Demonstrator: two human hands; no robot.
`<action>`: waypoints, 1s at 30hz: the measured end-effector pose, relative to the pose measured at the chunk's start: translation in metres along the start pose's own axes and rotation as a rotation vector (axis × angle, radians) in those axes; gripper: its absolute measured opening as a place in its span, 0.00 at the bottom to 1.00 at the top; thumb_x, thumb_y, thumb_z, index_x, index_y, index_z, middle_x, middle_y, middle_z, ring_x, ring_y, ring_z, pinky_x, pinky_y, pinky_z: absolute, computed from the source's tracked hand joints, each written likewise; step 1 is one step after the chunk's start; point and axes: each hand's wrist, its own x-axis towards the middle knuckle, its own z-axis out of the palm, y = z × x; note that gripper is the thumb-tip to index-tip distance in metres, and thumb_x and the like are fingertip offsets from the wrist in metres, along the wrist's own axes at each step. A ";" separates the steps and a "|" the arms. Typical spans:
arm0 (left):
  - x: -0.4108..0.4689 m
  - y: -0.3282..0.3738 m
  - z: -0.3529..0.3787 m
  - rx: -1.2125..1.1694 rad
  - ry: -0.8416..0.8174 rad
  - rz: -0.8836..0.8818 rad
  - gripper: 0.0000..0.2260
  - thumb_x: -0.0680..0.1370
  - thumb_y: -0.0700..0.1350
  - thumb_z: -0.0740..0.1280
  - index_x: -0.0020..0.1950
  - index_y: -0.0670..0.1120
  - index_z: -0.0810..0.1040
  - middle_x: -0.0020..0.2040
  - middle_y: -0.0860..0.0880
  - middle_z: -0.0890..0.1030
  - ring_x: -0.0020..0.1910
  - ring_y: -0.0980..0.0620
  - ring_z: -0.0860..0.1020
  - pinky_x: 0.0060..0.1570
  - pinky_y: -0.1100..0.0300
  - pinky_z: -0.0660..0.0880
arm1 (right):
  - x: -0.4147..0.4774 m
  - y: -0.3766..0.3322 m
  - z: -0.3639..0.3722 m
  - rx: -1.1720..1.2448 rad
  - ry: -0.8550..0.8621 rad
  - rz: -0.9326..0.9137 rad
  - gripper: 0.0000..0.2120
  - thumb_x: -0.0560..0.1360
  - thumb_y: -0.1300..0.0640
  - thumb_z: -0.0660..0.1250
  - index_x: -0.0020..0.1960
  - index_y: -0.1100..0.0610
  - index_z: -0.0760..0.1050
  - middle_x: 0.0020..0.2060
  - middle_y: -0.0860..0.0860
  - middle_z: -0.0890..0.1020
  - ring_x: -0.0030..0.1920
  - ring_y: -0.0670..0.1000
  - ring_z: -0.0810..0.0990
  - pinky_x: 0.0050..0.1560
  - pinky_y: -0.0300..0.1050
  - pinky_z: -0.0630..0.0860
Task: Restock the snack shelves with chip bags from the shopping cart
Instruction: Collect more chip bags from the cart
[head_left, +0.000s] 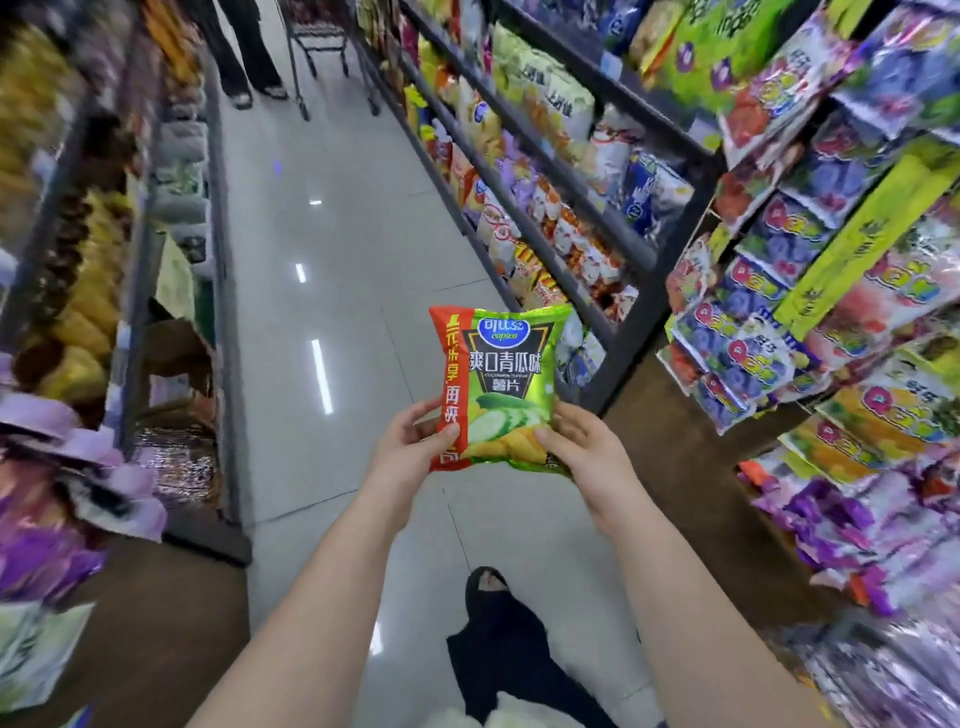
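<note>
Head view: a green chip bag (506, 384), with a red strip down its left edge and cucumber slices printed on the front, was held upright in mid-air above the tiled aisle floor (337, 234). It sat between the two rows of shelving, nearer the right side. The left hand (410, 447) held the bag's lower left corner, its thumb lying across the red strip and its fingers out of sight behind the bag. The right hand (582, 447) held the lower right corner, with the thumb on the front over the printed chips and the fingers curled round the edge. Both grips were closed on the bag. Both forearms were bare and reached forward from the bottom of the frame. The right shelves (571, 171) were dark-framed and packed with snack bags in yellow, white, blue and orange. A nearer rack of packets (779, 322) in purple, pink and green stood near the right arm. The left shelves (156, 234) carried yellow and brown packs, too blurred to read. A shopping cart (332, 52) stood at the far end of the aisle, well apart from the bag. Only its lower frame and wheels showed, so its contents could not be told. The legs of another person (244, 52), in dark trousers, stood just beside it. A foot in a black sandal (488, 587) rested on the floor below the arms.
</note>
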 end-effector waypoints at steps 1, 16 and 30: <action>0.018 0.012 -0.001 -0.004 0.013 0.013 0.20 0.76 0.35 0.69 0.68 0.43 0.73 0.53 0.43 0.83 0.44 0.49 0.83 0.35 0.61 0.79 | 0.023 -0.009 0.006 0.002 -0.022 -0.001 0.17 0.74 0.64 0.71 0.59 0.50 0.74 0.52 0.47 0.81 0.52 0.43 0.81 0.56 0.41 0.76; 0.290 0.218 -0.031 0.018 0.201 0.278 0.19 0.76 0.37 0.70 0.66 0.47 0.74 0.56 0.42 0.82 0.51 0.48 0.82 0.48 0.58 0.79 | 0.341 -0.177 0.141 0.077 -0.152 -0.167 0.17 0.74 0.70 0.68 0.60 0.57 0.73 0.50 0.49 0.82 0.44 0.39 0.83 0.43 0.33 0.78; 0.588 0.511 -0.080 0.196 -0.006 0.545 0.17 0.77 0.35 0.69 0.65 0.43 0.72 0.51 0.47 0.81 0.43 0.55 0.80 0.38 0.69 0.77 | 0.614 -0.383 0.305 0.128 -0.014 -0.467 0.18 0.75 0.70 0.67 0.63 0.60 0.72 0.58 0.54 0.79 0.52 0.41 0.80 0.47 0.32 0.78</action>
